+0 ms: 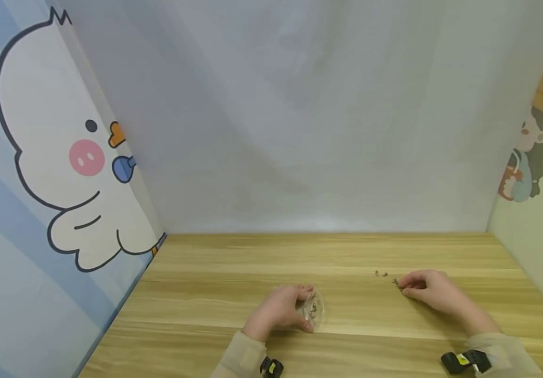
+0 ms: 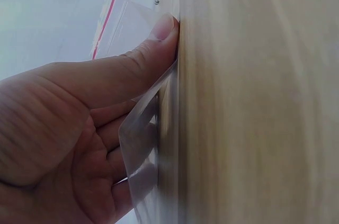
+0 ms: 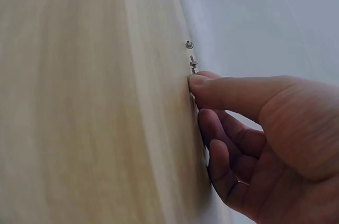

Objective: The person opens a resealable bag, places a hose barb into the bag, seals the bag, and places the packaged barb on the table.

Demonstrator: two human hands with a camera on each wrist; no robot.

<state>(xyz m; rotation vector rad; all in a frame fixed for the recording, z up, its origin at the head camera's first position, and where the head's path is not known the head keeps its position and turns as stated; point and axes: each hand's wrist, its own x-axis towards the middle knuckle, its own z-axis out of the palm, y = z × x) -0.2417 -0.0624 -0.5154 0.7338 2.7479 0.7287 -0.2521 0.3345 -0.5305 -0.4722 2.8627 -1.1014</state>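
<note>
My left hand [image 1: 278, 310] holds a clear plastic zip bag [image 1: 319, 315] low over the table, thumb on one side and fingers on the other. A red strip runs along the zip bag's [image 2: 108, 20] edge in the left wrist view. Several small metal screws [image 1: 313, 308] lie inside it. Farther right, my right hand [image 1: 434, 290] pinches a tiny metal screw [image 1: 401, 289] between thumb and forefinger at the tabletop. Beside those fingertips in the right wrist view stands another small screw [image 3: 193, 62], with a nut-like collar. The pinched piece is mostly hidden by the fingers.
A few more small screws [image 1: 381, 273] lie on the wooden table [image 1: 195, 294], beyond and left of the right hand. A pale curtain [image 1: 318, 131] hangs along the back edge. Printed cartoon panels [image 1: 40, 184] stand at both sides.
</note>
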